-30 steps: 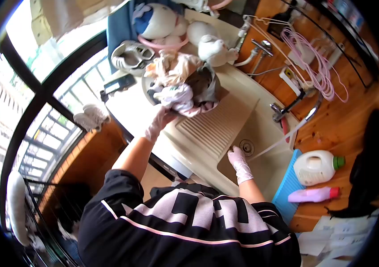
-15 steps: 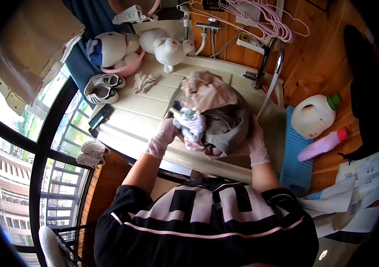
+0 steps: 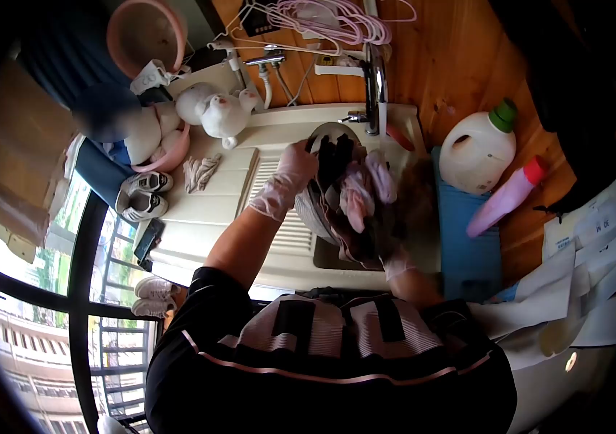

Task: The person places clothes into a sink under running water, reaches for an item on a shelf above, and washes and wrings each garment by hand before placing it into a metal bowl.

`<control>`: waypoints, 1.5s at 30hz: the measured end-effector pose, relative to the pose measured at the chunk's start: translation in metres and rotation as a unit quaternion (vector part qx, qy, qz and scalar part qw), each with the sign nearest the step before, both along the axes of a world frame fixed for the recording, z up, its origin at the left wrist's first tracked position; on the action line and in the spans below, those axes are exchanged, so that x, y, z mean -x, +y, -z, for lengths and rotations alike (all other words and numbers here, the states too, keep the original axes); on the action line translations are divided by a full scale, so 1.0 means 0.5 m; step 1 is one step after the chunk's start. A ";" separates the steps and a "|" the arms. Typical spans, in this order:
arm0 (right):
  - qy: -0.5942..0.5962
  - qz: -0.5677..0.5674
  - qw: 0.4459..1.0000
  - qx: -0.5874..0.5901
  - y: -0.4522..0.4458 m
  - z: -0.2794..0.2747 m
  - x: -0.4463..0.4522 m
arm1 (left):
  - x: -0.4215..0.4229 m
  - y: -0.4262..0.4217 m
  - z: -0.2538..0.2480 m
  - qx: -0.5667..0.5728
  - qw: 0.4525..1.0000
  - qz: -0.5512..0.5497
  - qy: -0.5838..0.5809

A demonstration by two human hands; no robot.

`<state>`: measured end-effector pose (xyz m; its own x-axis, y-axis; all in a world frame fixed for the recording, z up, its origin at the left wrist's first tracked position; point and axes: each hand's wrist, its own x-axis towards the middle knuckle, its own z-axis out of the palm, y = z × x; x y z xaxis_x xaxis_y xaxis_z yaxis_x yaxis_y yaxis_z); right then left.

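Note:
My left hand (image 3: 298, 168), in a thin translucent glove, is closed on the upper left rim of a greyish basin (image 3: 332, 130). The basin is tilted toward the right over the sink (image 3: 326, 254). A heap of clothes (image 3: 337, 192) fills it, dark and grey pieces with pinkish and pale lilac ones (image 3: 357, 194) on top. Low on the right side of the heap is my right hand (image 3: 397, 263), gloved too, at the basin's lower edge. Its fingers are partly hidden by cloth and shadow.
A faucet (image 3: 376, 90) rises behind the sink. To the right, a blue washboard (image 3: 469, 246) lies beside a white detergent jug (image 3: 478, 152) and a pink bottle (image 3: 507, 199). Leftward are a crumpled cloth (image 3: 201, 173), sneakers (image 3: 141, 197), a phone (image 3: 149, 240) and plush toys (image 3: 222, 116).
The basin of clothes has shifted right and tipped over the sink. My left hand has risen along with its rim, and my right hand has gone lower. The head view has turned.

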<state>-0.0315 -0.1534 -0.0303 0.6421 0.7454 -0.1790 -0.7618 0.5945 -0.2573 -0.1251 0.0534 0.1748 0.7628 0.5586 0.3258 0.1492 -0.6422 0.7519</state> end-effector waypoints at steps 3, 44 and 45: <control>0.009 0.037 0.999 0.013 -0.005 0.019 -0.015 | -0.042 -0.035 -0.045 -0.100 0.995 0.014 0.011; -0.833 -0.054 0.189 0.517 0.144 -0.201 0.019 | -0.022 -0.105 -0.229 -0.279 0.959 -0.032 0.037; -0.800 -0.053 0.196 0.564 0.138 -0.148 -0.018 | -0.005 -0.097 -0.237 -0.269 0.962 -0.044 0.032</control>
<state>-0.0227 -0.0845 0.0439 0.5406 0.8354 0.0994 0.8389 -0.5263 -0.1388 -0.1224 0.0051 0.2932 0.7487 0.3855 0.5393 0.2561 -0.9186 0.3011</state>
